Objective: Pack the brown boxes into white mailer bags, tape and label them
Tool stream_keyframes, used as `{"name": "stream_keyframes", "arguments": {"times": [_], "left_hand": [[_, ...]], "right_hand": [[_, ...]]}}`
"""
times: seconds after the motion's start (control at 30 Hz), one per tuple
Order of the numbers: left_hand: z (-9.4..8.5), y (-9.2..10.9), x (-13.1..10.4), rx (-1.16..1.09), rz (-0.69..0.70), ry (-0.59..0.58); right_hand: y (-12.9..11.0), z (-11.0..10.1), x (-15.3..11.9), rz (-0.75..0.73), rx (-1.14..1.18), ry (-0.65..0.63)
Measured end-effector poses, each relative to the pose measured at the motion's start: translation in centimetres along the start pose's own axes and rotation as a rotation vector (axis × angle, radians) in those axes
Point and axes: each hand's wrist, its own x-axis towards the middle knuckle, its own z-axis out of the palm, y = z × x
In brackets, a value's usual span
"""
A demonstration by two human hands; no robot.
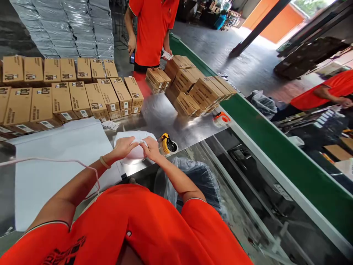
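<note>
A round white bundle (pixel 134 155) rests near the front edge of the metal table (pixel 154 119). My left hand (pixel 125 147) is closed on its upper left side, and my right hand (pixel 149 147) pinches the gathered top beside it. The two hands nearly meet at the gather. Just right of the bundle stands a yellow tape dispenser (pixel 167 144). A large white sheet (pixel 63 158) lies flat to the left, with a pink cord across it. Behind the bundle is a small printed paper (pixel 110 125).
Rows of brown boxes (pixel 62 101) line the back left; more boxes (pixel 193 86) are stacked at the right. An orange tape dispenser (pixel 221 119) sits near the green conveyor (pixel 256 129). Below the edge is a lined bin (pixel 193 176). A person (pixel 151 33) stands opposite.
</note>
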Motion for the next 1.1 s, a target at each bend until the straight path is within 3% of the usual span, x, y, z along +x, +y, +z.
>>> {"name": "stream_keyframes", "arguments": {"times": [0.13, 0.23, 0.3, 0.4, 0.5, 0.63, 0.7, 0.9, 1.1], "left_hand": [[1.6, -0.4, -1.5, 0.105, 0.186, 0.210], [3.0, 0.4, -2.5, 0.340, 0.190, 0.310], [3.3, 1.3, -2.5, 0.442, 0.138, 0.272], [2.6, 2.3, -1.6, 0.472, 0.123, 0.108], [1.0, 2.9, -0.8, 0.451, 0.096, -0.040], [-0.6, 3.5, -0.4, 0.434, 0.021, -0.130], [-0.8, 3.8, -0.3, 0.431, -0.007, -0.144], [-0.6, 4.1, 0.0, 0.447, -0.063, -0.151], [-0.4, 4.0, 0.3, 0.451, -0.060, -0.171]], "right_hand": [[-1.3, -0.8, 0.2, 0.146, -0.102, -0.061], [-2.4, -0.7, 0.4, 0.200, -0.161, -0.097], [-2.8, -0.4, 0.7, 0.221, -0.164, -0.104], [-2.2, -0.8, 1.1, 0.208, -0.144, -0.139], [-0.1, -2.5, 0.8, 0.008, -0.010, -0.171], [3.5, -4.5, -0.9, -0.194, 0.013, 0.139], [4.4, -4.0, -1.7, -0.244, -0.049, 0.186], [3.3, 0.3, -1.4, -0.220, -0.146, 0.020], [2.0, -0.4, 0.2, -0.192, -0.253, -0.123]]}}
